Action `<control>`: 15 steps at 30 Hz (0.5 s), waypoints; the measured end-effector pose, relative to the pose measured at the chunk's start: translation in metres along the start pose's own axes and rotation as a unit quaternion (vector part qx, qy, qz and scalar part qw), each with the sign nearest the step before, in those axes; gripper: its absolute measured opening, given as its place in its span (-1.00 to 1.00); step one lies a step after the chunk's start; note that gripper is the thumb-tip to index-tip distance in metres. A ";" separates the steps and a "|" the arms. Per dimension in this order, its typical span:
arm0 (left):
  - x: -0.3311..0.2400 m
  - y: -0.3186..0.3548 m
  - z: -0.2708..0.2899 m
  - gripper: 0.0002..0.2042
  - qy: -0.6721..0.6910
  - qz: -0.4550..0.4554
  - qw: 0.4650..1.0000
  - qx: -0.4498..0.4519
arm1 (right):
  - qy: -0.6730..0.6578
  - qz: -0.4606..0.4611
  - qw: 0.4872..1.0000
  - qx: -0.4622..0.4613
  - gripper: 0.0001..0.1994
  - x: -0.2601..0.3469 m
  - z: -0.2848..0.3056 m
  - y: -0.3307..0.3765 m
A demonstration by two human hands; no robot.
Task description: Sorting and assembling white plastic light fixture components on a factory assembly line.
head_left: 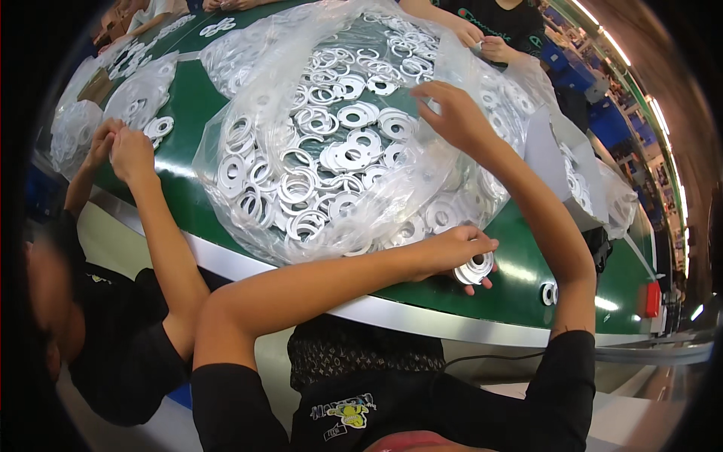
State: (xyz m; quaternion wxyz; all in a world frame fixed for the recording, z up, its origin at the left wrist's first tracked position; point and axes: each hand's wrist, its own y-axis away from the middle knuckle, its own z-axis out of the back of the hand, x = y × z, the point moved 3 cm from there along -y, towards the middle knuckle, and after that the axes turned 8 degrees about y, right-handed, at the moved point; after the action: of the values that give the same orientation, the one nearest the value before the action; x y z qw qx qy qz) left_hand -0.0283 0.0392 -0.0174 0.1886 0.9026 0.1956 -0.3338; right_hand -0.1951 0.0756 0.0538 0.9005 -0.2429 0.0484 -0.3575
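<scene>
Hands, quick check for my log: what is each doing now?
Left hand: closed on a stack of white rings.
Right hand: fingers curled, reaching into the clear plastic bag; grip unclear.

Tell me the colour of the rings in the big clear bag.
White rings, seen best in the head view.

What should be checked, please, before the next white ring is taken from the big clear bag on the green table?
1. Left hand has a firm hold on the stack of white rings: ok, fingers wrapped over it.
2. Right hand is at the clear plastic bag: ok, resting on its film.
3. Right hand free to pick: cannot tell, fingertips hidden.
4. Rings left in the bag: ok, plenty.
5. Loose rings near the table edge secure: not ok, close to the rim.
6. The neighbour's hands away from this bag: ok, at another bag.
</scene>
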 end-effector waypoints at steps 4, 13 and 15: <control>0.003 -0.006 -0.003 -0.52 0.000 0.011 1.000 0.028 | 0.060 -0.018 0.998 0.014 -0.77 -0.069 -0.056 -0.034; 0.006 -0.002 0.004 -0.52 -0.017 0.011 0.999 0.039 | 0.012 -0.103 0.993 -0.050 -0.82 -0.080 -0.054 -0.060; 0.007 -0.004 0.002 -0.52 -0.020 0.013 0.999 0.048 | 0.002 -0.107 0.993 -0.051 -0.81 -0.082 -0.041 -0.059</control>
State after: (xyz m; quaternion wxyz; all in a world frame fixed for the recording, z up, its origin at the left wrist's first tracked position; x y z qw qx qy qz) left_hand -0.0267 0.0432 -0.0247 0.1536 0.9063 0.1637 -0.3582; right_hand -0.3034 0.0768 0.0383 0.8436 -0.2912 0.0423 -0.4492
